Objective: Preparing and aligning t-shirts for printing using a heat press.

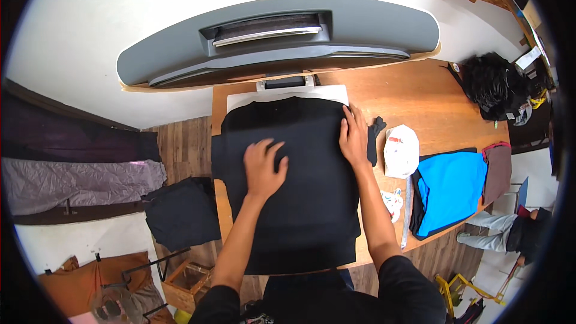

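Now both hands flat on black shirt (300, 186)

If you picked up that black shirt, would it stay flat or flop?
The black shirt would probably flop: it drapes over the board's edges. It likely slides easily, since both flat hands, left hand and right hand, press it down.

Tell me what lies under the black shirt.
A white board shows past the top edge of the black shirt, on the wooden table. The rest underneath is covered.
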`<state>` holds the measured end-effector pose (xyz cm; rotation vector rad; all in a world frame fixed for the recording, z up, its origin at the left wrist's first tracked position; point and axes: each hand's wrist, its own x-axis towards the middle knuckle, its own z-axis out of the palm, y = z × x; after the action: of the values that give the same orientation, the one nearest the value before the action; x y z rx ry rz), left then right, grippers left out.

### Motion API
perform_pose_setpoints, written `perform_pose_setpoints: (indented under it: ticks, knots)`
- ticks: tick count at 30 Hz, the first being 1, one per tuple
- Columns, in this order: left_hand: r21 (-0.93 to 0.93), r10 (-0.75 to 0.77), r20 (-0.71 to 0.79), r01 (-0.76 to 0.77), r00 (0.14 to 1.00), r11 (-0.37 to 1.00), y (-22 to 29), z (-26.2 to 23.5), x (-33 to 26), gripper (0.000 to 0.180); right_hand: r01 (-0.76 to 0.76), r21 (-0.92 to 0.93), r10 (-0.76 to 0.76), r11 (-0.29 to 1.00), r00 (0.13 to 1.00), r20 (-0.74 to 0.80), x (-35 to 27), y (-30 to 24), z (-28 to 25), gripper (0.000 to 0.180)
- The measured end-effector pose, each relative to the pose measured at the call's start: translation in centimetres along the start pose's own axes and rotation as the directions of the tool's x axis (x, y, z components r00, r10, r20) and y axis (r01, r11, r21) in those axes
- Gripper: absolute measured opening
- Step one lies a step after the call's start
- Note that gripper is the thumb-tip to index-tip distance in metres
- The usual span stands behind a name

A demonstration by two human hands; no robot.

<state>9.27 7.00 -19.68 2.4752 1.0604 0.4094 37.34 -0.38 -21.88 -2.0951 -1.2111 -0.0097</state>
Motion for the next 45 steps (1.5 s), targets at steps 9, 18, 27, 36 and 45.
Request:
perform_pose_setpoints:
  ticks: [9,18,27,36,45]
  knots:
    - [0.055,0.089,0.171,-0.099,0.981,0.994,3.6,4.7,13.4,0.066,-0.091,0.233,0.057,0.968,0.987,0.149,-1.5,2.9,1.9,0.057]
    - [0.080,0.219,0.049,-0.223,0.974,0.972,5.6,5.0,12.2,0.061,-0.094,0.302,0.085,0.949,0.996,0.040,0.3,6.5,1.1,0.048]
    - [0.091,0.144,0.065,-0.149,0.987,0.985,3.4,5.6,9.9,0.064,-0.111,0.321,0.066,0.941,0.987,0.147,4.1,7.3,0.9,0.017]
    - [0.081,0.119,0.062,-0.124,0.991,0.989,3.5,5.6,9.8,0.063,0.016,0.187,-0.057,0.982,0.975,0.216,5.3,8.3,1.1,0.014]
    - [0.075,0.169,0.126,-0.179,0.978,0.981,5.4,6.3,10.8,0.064,0.153,0.199,-0.165,0.968,0.985,0.046,3.1,4.9,0.5,0.029]
